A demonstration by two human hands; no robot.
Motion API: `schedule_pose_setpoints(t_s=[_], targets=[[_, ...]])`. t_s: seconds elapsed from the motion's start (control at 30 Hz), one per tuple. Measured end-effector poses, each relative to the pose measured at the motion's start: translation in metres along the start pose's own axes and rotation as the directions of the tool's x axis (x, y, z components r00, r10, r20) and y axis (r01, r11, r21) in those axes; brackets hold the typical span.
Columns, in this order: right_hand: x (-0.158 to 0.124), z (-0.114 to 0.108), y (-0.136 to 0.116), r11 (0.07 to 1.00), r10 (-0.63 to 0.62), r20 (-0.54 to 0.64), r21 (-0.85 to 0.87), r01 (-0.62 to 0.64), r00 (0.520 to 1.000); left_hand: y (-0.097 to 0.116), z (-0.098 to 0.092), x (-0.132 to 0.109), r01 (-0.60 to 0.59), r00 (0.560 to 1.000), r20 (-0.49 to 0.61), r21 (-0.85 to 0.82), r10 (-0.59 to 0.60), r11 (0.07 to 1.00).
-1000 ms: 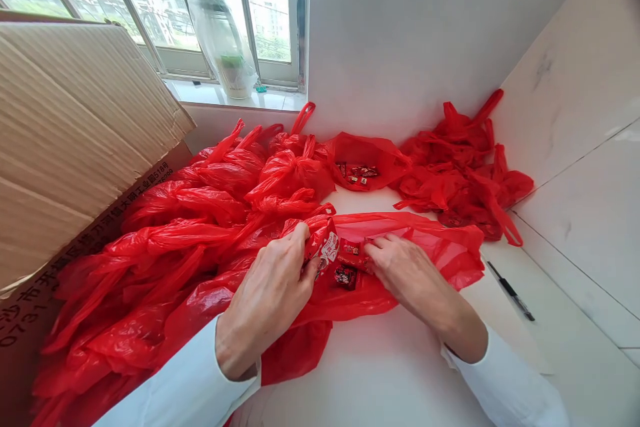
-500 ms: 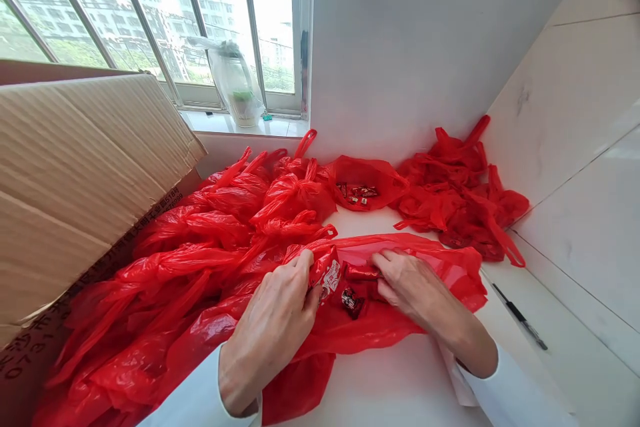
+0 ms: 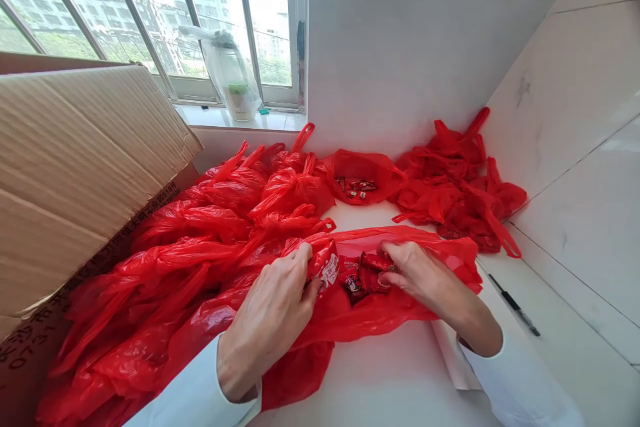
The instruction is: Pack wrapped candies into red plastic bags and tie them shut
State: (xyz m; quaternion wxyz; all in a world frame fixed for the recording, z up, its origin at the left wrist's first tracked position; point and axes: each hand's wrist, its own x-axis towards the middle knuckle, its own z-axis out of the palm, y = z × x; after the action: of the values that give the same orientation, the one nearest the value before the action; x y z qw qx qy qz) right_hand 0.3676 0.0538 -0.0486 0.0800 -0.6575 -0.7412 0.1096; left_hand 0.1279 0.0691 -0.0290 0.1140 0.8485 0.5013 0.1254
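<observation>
A red plastic bag (image 3: 400, 310) lies flat on the white counter in front of me. My left hand (image 3: 273, 317) is closed on the bag's left edge, pinching a red-and-white wrapped sweet (image 3: 327, 268) through it. My right hand (image 3: 420, 273) rests on the bag with its fingers curled round a small pile of red wrapped sweets (image 3: 367, 273). Both wrists show white sleeves.
A heap of tied red bags (image 3: 190, 260) fills the left, beside a cardboard box flap (image 3: 75, 167). Another open red bag with sweets (image 3: 360, 180) and more red bags (image 3: 460, 180) lie at the back. A black pen (image 3: 515, 303) lies at the right; a clear bag (image 3: 230, 73) stands on the sill.
My right hand has slid the sweets closer together on the bag. The left hand has kept its grip on the bag's edge. The view tilted slightly.
</observation>
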Motion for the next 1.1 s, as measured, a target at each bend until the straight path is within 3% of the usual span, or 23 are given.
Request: schedule_pose_setpoints(t_s=[0.33,0.6,0.73,1.1], targets=[[0.004,0.009,0.011,0.998,0.021,-0.031,-0.06,-0.023,0.999,-0.002,0.001,-0.002,-0.035,0.999,-0.035,0.018,0.035,0.999],[0.002,0.004,0.002,0.992,0.052,-0.033,-0.116,-0.056,0.998,0.0,0.0,0.001,-0.045,0.999,-0.001,-0.007,0.045,0.999],[0.002,0.002,-0.003,0.985,0.093,-0.037,-0.139,-0.097,0.995,-0.001,0.001,0.002,-0.034,0.999,-0.034,-0.027,0.033,0.999],[0.004,0.013,0.001,0.997,-0.002,-0.096,-0.072,-0.005,0.995,-0.002,-0.001,0.004,0.034,0.999,0.013,-0.083,-0.033,0.996]])
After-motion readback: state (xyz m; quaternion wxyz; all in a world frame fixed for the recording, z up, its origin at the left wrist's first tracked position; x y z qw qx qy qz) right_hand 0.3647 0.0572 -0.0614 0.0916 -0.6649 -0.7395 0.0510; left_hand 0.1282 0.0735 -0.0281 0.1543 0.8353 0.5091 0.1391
